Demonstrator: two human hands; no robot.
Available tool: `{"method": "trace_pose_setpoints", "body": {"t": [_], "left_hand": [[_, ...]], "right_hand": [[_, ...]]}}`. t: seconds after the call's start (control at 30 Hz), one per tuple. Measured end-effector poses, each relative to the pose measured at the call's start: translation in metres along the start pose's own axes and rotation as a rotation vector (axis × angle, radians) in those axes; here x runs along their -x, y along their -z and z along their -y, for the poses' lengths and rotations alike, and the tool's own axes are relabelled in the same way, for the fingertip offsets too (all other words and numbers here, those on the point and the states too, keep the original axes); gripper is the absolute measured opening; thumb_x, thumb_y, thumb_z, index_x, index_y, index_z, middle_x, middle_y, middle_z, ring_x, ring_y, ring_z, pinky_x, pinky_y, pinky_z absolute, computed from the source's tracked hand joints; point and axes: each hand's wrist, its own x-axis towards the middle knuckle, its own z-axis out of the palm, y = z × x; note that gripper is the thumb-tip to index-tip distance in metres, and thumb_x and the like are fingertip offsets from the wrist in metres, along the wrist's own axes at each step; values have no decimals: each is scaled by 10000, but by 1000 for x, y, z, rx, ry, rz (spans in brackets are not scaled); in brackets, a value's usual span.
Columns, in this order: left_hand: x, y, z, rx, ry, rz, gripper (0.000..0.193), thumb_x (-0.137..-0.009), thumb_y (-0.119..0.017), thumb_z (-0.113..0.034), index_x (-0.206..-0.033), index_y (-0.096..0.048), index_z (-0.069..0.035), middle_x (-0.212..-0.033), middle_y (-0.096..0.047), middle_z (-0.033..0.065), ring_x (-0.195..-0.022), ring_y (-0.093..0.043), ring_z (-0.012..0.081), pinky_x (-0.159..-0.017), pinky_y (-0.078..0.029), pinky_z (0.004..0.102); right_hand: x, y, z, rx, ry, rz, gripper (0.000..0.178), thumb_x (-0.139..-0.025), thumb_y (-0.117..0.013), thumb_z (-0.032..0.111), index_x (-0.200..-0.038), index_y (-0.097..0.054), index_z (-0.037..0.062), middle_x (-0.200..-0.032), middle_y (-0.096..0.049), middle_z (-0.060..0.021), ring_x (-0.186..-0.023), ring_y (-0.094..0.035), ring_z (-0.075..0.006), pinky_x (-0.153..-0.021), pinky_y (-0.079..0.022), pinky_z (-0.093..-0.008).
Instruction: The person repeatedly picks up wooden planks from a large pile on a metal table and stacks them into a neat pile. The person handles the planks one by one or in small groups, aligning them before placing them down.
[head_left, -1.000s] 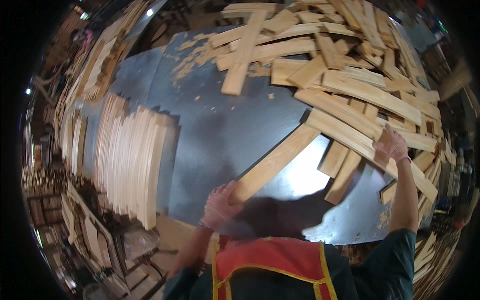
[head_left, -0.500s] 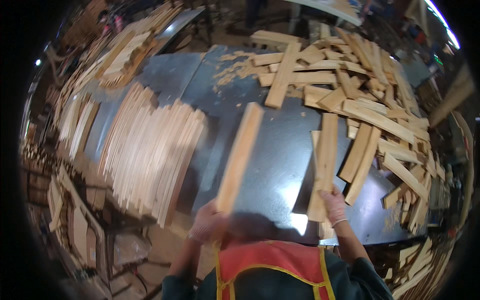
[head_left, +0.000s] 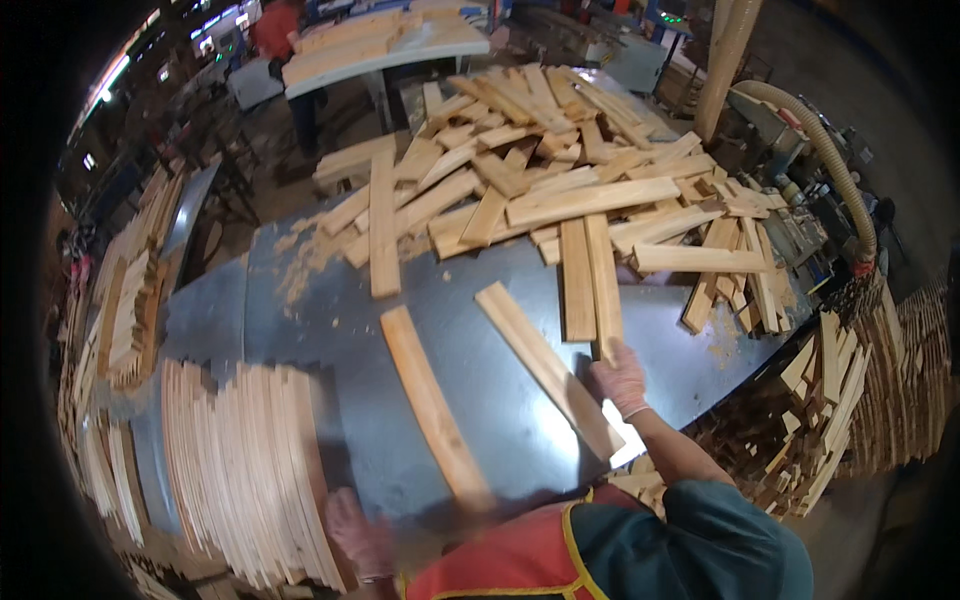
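My gloved right hand [head_left: 620, 380] is closed around the near end of a narrow wooden board [head_left: 601, 280], whose far part lies among the pile. Beside it lies another board [head_left: 577, 285]. My gloved left hand [head_left: 360, 537] is at the near right side of a row of pale slats [head_left: 245, 460]; motion blurs its fingers. Between my hands, two boards lie apart on the dark metal table [head_left: 350, 385]: a reddish board [head_left: 430, 400], blurred at its near end, and a lighter board [head_left: 548, 368] slanting toward the table's front edge.
A heap of loose boards [head_left: 545, 200] covers the far right of the table, with sawdust [head_left: 297, 265] beside it. More slats [head_left: 130, 315] are stacked at the left. Offcuts [head_left: 825, 390] stand beyond the right edge. A person in red [head_left: 277, 32] is by a far white-topped table [head_left: 400, 50].
My view has swung to the right. The left hand has let go of the reddish board and moved beside the slats. My right hand has gone from one board to another by the pile.
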Motion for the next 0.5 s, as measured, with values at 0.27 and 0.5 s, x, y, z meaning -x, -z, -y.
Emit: {"method": "trace_pose_setpoints", "body": {"t": [0.27, 0.5], "left_hand": [[-55, -16, -230, 85, -219, 234, 1036, -742, -768, -551, -1562, -422, -21, -1567, -448, 231, -1439, -438, 395, -1207, -356, 492], [-77, -25, -147, 703, 17, 213, 884, -852, -732, -366, -1600, -403, -29, -1442, -553, 186, -1333, -554, 292, -1132, -441, 371]], "right_hand": [[-167, -24, -64, -458, -320, 157, 775, -873, -740, 439, -1425, -523, -61, -1274, -674, -288, -1217, -654, -419, -1006, -519, -456], [-128, -36, 14, -1482, -608, 658, 482, -929, -794, 293, -1317, -621, 65, -1156, -720, -131, -1049, -721, -322, -966, -608, -527]]}}
